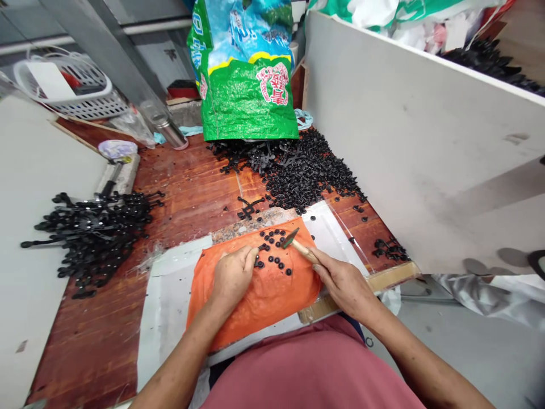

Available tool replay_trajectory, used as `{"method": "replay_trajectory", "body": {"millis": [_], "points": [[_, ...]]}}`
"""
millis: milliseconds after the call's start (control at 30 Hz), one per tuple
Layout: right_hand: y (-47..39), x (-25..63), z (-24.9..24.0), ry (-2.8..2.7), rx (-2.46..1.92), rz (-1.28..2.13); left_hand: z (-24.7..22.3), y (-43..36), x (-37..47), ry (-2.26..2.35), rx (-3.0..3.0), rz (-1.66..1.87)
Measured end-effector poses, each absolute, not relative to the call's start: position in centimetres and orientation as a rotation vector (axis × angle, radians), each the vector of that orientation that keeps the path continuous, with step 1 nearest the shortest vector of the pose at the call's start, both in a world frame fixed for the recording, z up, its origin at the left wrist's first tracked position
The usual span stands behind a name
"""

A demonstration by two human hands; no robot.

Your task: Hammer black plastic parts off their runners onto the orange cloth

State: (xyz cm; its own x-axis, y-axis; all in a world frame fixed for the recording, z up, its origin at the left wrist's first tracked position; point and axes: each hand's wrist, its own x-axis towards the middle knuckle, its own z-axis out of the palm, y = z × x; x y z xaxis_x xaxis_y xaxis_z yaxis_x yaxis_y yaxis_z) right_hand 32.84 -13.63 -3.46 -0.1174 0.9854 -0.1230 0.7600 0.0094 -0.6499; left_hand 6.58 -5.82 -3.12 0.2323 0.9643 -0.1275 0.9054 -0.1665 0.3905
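Note:
My left hand is closed in a pinch over the orange cloth. Between its fingertips is a small black plastic piece with rounded ends, mostly hidden by the fingers. My right hand grips the pale wooden handle of a small hammer. Its dark, wedge-shaped head is just above the cloth, to the right of the pinched piece. Several loose black round caps lie scattered on the cloth around the hammer head and the left fingertips.
A large heap of black caps spreads behind the cloth, below a green and blue sack. Black branched parts are piled on the left. A grey panel borders the right side. A metal flask and white basket stand back left.

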Motion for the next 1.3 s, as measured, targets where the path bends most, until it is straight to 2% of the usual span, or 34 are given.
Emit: {"method": "replay_trajectory", "body": {"millis": [400, 833, 1300], "points": [[-14.3, 33.0, -4.4, -1.812, -1.776, 0.982, -3.9, -6.1, 6.8, 1.744, 2.206, 0.179], [-14.2, 33.2, -4.7, -1.824, -1.758, 0.971, -4.1, -5.8, 5.9, 1.645, 2.119, 0.344], [-14.1, 33.2, -4.8, -1.833, -1.781, 0.960, -4.2, -5.7, 6.3, 1.709, 2.275, 0.147]]}}
